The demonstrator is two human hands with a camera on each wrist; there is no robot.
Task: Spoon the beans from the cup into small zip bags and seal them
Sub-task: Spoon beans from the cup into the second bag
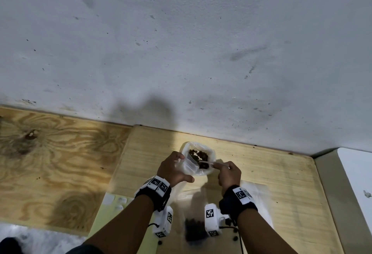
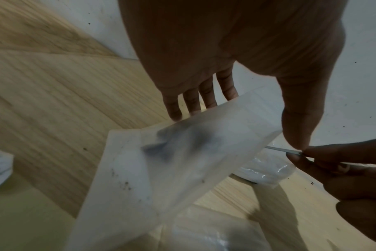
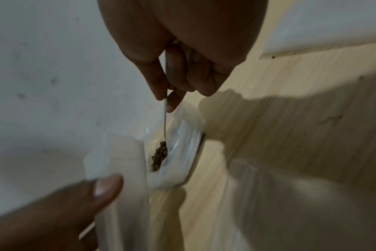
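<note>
A translucent cup [image 1: 210,154] holding dark beans [image 1: 198,154] stands on the light wooden table [image 1: 271,169] near the wall. My left hand [image 1: 175,167] holds a small clear zip bag [image 1: 188,166] upright against the cup's near left side, fingers behind it and thumb [image 3: 105,186] on its front. In the left wrist view the zip bag [image 2: 193,152] hangs down from the fingers. My right hand [image 1: 228,170] pinches a thin white spoon [image 1: 207,162] by its handle [image 3: 165,122]. The spoon's bowl carries beans [image 3: 160,153] at the bag's mouth.
A filled bag of beans [image 1: 196,230] lies near my wrists, with flat plastic bags [image 1: 256,193] beside it. Small white labels [image 1: 120,201] sit at the left. A plywood board [image 1: 50,163] adjoins the table on the left, a white wall [image 1: 181,52] behind, a white surface [image 1: 354,173] at the right.
</note>
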